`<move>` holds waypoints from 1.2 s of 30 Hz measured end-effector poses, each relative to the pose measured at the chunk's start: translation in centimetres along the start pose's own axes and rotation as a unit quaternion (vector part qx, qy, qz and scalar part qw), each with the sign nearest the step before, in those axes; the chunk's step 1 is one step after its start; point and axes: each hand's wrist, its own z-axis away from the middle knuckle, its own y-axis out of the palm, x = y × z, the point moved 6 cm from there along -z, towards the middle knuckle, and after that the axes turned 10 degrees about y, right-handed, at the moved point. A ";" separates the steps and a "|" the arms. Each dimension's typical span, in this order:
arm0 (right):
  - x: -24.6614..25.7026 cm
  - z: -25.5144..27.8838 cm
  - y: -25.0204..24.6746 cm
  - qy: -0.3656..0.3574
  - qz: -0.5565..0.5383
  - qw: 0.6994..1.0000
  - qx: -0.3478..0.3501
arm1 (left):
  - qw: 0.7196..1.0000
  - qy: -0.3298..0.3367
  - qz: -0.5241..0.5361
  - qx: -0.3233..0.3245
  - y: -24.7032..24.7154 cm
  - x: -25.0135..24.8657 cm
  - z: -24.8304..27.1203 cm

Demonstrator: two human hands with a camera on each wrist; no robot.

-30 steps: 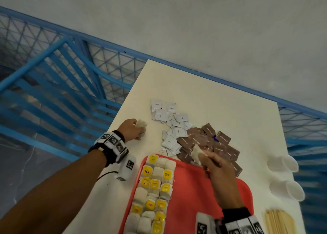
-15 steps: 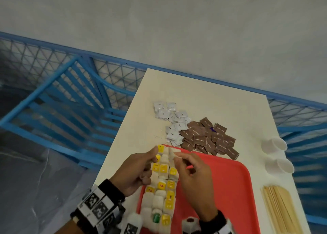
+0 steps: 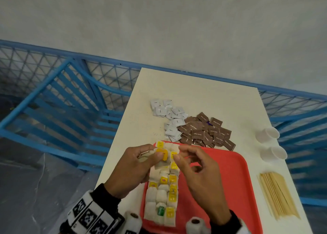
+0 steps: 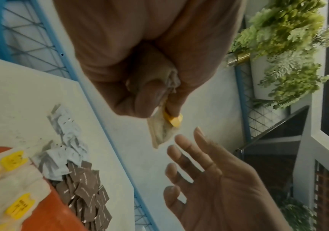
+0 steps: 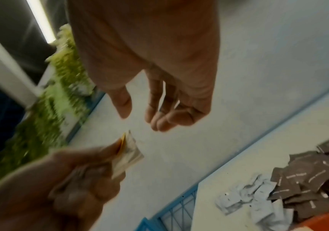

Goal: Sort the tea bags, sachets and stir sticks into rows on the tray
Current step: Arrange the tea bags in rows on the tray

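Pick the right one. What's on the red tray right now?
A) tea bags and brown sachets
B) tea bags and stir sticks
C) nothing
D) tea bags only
D: rows of tea bags cover the left side of the red tray, while the brown sachets, white sachets and stir sticks all lie on the table.

Your red tray [image 3: 230, 180] carries tea bags [image 3: 163, 194] in rows along its nine o'clock side. At twelve o'clock lie white sachets [image 3: 169, 117] and brown sachets [image 3: 205, 133]; stir sticks [image 3: 277, 194] at three.
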 end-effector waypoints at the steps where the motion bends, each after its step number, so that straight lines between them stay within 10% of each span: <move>1: 0.2 -0.3 0.0 0.015 -0.019 0.999 0.031 | 1.000 0.015 -0.008 0.009 0.2 -0.6 0.1; 13: 3.1 -0.5 -0.6 -0.049 -0.017 0.996 0.068 | 0.977 0.194 -0.087 -0.016 1.0 -4.6 0.2; 36: 5.2 -0.6 0.0 -0.090 0.022 0.991 0.101 | 0.987 0.150 0.000 -0.051 1.1 -5.4 0.4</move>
